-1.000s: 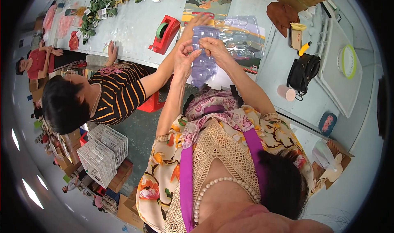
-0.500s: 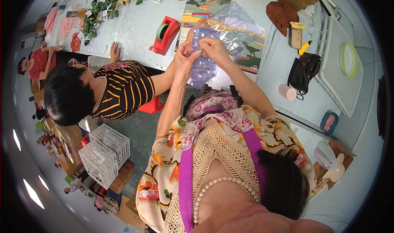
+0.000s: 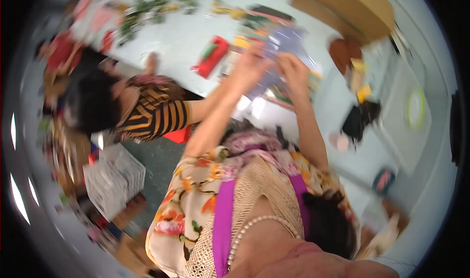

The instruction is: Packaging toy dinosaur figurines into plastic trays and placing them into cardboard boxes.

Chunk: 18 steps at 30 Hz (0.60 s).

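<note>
Plastic shows between left hand and right hand, just spread apart, so handling seems split across two spots; fingers too blurred to tell if gripping.

Wearer's hands: two — red tape dispenser, pink cup: one each.
</note>
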Tool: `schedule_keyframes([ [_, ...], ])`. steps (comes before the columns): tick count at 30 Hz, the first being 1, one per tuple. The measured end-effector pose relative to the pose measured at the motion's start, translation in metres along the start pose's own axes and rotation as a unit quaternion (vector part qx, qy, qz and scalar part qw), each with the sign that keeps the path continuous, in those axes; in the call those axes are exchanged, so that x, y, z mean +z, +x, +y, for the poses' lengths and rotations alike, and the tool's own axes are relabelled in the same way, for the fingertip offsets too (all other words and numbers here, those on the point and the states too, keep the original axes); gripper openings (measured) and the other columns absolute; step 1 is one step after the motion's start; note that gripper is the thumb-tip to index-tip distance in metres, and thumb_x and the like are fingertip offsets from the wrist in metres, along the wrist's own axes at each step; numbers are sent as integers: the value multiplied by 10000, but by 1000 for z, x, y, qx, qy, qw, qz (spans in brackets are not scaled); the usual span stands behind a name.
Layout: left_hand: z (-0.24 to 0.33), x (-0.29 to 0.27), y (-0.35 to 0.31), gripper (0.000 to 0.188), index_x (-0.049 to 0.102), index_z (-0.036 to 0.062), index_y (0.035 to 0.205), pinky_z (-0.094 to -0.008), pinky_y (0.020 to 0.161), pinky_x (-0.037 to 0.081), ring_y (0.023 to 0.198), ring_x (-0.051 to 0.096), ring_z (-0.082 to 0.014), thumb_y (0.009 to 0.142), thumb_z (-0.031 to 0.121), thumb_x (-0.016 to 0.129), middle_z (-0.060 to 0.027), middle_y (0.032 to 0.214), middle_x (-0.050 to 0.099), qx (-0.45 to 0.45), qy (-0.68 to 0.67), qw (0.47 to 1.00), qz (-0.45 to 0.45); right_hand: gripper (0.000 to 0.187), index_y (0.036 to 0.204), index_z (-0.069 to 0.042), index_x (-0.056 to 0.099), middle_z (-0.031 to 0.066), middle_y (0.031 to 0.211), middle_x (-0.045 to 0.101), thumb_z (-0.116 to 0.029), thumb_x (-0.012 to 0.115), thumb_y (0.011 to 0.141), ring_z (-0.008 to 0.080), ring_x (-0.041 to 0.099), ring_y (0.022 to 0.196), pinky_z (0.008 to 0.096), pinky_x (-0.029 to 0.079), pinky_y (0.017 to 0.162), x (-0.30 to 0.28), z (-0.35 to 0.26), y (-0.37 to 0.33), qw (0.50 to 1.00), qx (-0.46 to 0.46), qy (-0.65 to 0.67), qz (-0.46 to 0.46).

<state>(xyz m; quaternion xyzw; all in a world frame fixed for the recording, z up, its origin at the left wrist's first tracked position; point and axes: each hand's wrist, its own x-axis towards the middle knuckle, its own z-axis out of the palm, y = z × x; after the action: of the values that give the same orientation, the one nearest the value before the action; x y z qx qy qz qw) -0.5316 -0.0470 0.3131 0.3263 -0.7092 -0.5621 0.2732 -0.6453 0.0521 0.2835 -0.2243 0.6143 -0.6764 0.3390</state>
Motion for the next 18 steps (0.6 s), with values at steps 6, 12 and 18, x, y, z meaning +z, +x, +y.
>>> schedule_keyframes([
  [6,-1,16,7,452,605,32,1169,-247,728,472,849,546,-103,738,0,736,-26,941,549,46,51,996,-60,144,881,-21,648,-48,651,460,-160,631,912,45,369,535,198,285,479,-21,9,7,990,54,128,4],
  [12,-29,1,3,459,576,10,1188,-221,735,454,809,511,-81,752,-37,712,-8,949,526,2,-95,994,-51,204,1024,29,654,-44,660,461,-137,638,906,43,357,530,204,285,476,-5,29,17,980,90,166,-70],
  [18,-54,8,7,455,627,36,1121,-276,704,476,780,571,-118,692,88,769,-26,815,598,141,22,990,20,133,817,-52,566,-44,667,402,-126,598,923,56,354,564,205,294,504,-3,35,16,972,62,187,-127],
])
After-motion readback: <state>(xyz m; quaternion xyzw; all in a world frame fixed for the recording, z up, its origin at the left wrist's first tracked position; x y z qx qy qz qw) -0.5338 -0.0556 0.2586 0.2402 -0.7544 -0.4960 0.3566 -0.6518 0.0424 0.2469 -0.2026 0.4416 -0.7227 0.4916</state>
